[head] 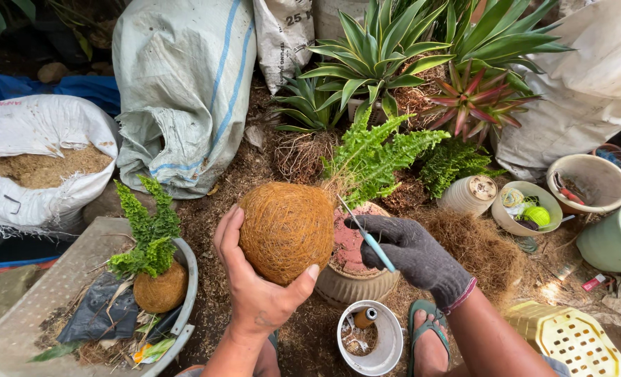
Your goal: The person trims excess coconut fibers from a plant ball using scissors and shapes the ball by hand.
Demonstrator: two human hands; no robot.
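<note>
My bare left hand (pixel 254 279) cups a round ball of brown coconut fibre (pixel 286 230) from below and the left. A green fern (pixel 380 157) grows out of the ball's upper right side. My right hand (pixel 411 255), in a dark grey glove, grips a thin tool with a light blue handle (pixel 370 237); its tip points up toward the base of the fern. The ball hangs above an upturned ribbed clay pot (pixel 352 279).
A metal basin (pixel 185 293) at left holds a second fibre ball with a small green plant (pixel 153 258). Open sacks stand at left and behind. A white cup (pixel 373 342), bowls with twine (pixel 530 206), a green pot (pixel 614 241), a yellow crate (pixel 568 338) and loose fibre surround my sandalled foot.
</note>
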